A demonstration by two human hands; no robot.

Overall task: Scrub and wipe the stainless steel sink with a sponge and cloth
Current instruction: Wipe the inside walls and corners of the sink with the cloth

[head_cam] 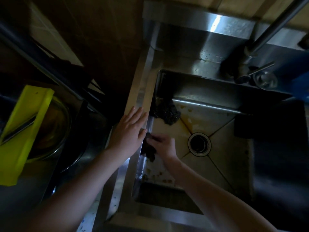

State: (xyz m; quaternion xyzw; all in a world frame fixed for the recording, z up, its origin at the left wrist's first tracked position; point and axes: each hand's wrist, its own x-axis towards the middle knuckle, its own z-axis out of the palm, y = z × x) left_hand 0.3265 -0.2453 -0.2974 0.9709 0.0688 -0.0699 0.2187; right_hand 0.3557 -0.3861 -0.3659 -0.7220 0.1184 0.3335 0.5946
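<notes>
The stainless steel sink (220, 166) fills the middle of the dim head view, with a round drain (199, 144) and brown stains on its floor. My left hand (129, 129) lies flat, fingers apart, on the sink's left rim. Inside the basin, my right hand (163, 145) presses a dark sponge (148, 152) against the left wall, just below the rim. A dark, coarse cloth or scourer (166, 113) lies bunched in the basin's far left corner.
A faucet (250, 64) stands behind the basin at the upper right, beside something blue (301, 87). Left of the sink, a bright yellow board (21, 131) leans over a metal bowl (55, 131). Food scraps dot the basin's near left floor.
</notes>
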